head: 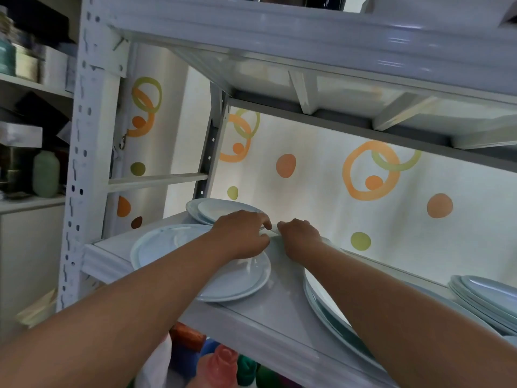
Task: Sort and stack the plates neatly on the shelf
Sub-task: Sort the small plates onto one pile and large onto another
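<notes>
White plates lie on a white metal shelf (279, 312). A small stack of plates (221, 210) sits at the back left. At the front left, a large plate (165, 245) is partly covered by another plate (237, 281). My left hand (240, 233) and my right hand (300, 238) meet at the back of the shelf. Their fingers curl over the pale rim of a plate (274, 233), which is mostly hidden by the hands. Large plates (324, 298) lie under my right forearm. Another stack of plates (486, 298) stands at the far right.
An upper shelf (307, 43) hangs close above the hands. A cloth with orange and green circles (363, 175) hangs behind the shelf. A perforated upright post (81, 163) stands at the left. Colourful items (221, 365) sit below the shelf, and containers (44, 177) fill another rack at the left.
</notes>
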